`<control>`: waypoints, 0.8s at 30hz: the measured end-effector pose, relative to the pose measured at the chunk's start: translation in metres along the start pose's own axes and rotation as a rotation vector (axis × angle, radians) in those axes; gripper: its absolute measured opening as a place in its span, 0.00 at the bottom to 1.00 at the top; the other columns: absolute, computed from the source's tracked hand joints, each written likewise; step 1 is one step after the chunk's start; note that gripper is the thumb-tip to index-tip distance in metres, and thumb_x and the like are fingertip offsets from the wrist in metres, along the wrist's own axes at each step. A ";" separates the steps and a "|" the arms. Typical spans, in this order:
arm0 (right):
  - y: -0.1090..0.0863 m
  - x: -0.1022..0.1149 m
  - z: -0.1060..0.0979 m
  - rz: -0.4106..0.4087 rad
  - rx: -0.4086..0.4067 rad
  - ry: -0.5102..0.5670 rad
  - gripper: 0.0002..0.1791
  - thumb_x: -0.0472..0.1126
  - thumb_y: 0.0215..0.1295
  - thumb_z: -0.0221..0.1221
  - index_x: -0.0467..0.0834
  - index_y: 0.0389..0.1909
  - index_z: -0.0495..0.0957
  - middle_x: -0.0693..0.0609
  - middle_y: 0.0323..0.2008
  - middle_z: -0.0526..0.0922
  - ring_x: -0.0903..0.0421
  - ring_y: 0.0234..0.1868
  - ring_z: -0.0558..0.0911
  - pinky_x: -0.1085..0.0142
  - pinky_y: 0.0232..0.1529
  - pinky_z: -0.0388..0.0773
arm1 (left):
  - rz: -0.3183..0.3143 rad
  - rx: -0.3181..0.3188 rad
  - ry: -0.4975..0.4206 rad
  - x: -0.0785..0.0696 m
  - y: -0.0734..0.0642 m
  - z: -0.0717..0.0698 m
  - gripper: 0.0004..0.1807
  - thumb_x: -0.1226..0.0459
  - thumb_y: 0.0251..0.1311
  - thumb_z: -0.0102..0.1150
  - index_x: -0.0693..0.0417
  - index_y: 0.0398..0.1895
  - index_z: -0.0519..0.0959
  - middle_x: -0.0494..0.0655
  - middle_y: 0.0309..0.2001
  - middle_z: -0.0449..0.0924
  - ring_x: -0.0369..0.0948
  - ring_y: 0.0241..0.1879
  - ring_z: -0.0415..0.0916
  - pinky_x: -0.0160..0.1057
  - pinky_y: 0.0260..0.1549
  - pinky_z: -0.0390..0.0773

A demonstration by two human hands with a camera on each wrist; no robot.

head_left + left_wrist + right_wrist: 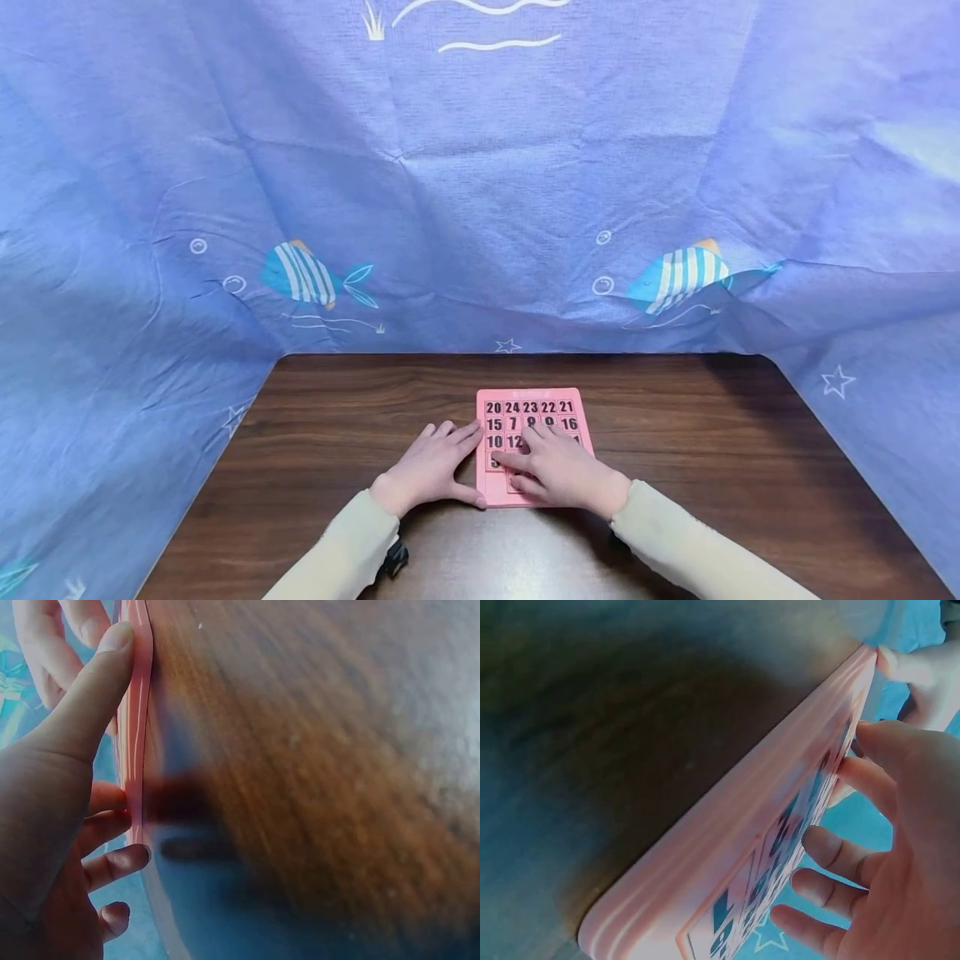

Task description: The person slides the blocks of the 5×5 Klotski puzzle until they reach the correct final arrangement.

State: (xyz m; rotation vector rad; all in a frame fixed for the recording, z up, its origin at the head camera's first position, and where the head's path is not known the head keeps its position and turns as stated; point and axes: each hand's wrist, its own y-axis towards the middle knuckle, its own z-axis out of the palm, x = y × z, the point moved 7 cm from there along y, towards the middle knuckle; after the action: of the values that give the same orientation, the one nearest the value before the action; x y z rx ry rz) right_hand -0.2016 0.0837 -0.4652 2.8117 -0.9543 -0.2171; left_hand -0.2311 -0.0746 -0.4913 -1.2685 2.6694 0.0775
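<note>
A pink number slide puzzle [491, 493] lies flat on the table, its square tiles printed with black numbers. Along its left edge rests my left hand [426, 471], fingertips against the side and thumb at the near left corner. In the left wrist view the thumb [86, 697] touches the puzzle's pink side [138, 742]. My right hand [566, 471] lies over the puzzle's right half, index finger on the tile at the lower left. It hides several tiles. In the right wrist view its fingers [840, 855] are spread over the numbered face, the thumb near the rim [727, 799].
The dark wood-grain table [337, 400] extends around the puzzle. Behind and beside it hangs a blue cloth [480, 208] printed with striped fish, bubbles and stars. A small black object [395, 557] sits under the left sleeve cuff.
</note>
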 end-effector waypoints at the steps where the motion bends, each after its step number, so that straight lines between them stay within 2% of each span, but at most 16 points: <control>1: 0.001 -0.001 0.000 0.002 -0.004 -0.003 0.22 0.55 0.71 0.62 0.60 0.65 0.82 0.52 0.36 0.74 0.53 0.38 0.72 0.55 0.44 0.74 | 0.001 -0.004 0.001 0.000 0.000 0.000 0.60 0.28 0.47 0.68 0.53 0.78 0.68 0.47 0.78 0.66 0.46 0.65 0.68 0.54 0.63 0.67; 5: 0.000 -0.001 0.002 -0.005 -0.001 0.005 0.24 0.55 0.72 0.61 0.59 0.66 0.81 0.51 0.38 0.75 0.52 0.40 0.74 0.53 0.46 0.74 | -0.002 -0.011 0.002 0.000 -0.001 -0.001 0.60 0.28 0.47 0.69 0.54 0.78 0.68 0.48 0.78 0.66 0.46 0.65 0.68 0.54 0.63 0.68; 9: -0.009 0.000 0.000 -0.014 0.008 0.042 0.24 0.54 0.72 0.61 0.57 0.68 0.80 0.51 0.39 0.74 0.51 0.43 0.75 0.51 0.50 0.75 | -0.003 -0.009 -0.014 0.000 -0.001 0.000 0.60 0.29 0.47 0.69 0.53 0.79 0.67 0.48 0.78 0.66 0.48 0.66 0.68 0.56 0.65 0.67; 14: -0.030 0.003 -0.010 -0.056 -0.073 0.048 0.21 0.53 0.69 0.65 0.57 0.62 0.85 0.57 0.33 0.70 0.56 0.38 0.70 0.58 0.43 0.72 | 0.001 0.006 -0.032 0.000 -0.001 0.003 0.60 0.28 0.48 0.68 0.53 0.79 0.66 0.48 0.79 0.64 0.49 0.68 0.67 0.58 0.67 0.66; 19: -0.043 0.004 -0.015 -0.089 -0.157 0.036 0.20 0.54 0.65 0.68 0.58 0.58 0.86 0.61 0.33 0.69 0.59 0.35 0.69 0.62 0.37 0.69 | -0.003 0.007 -0.036 0.002 -0.002 0.001 0.60 0.28 0.48 0.69 0.54 0.79 0.67 0.48 0.79 0.64 0.49 0.68 0.67 0.59 0.67 0.65; 24: -0.041 0.009 -0.012 -0.089 -0.145 0.005 0.23 0.56 0.65 0.67 0.58 0.60 0.85 0.59 0.34 0.70 0.58 0.35 0.69 0.61 0.37 0.69 | 0.002 0.001 -0.034 0.001 -0.002 0.000 0.60 0.29 0.48 0.68 0.54 0.79 0.67 0.48 0.79 0.64 0.49 0.68 0.67 0.58 0.67 0.66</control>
State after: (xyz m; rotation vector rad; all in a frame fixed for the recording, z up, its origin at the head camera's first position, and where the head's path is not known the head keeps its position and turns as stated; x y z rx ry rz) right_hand -0.1680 0.1115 -0.4620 2.7226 -0.7806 -0.2790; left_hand -0.2297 -0.0768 -0.4918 -1.2527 2.6420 0.0970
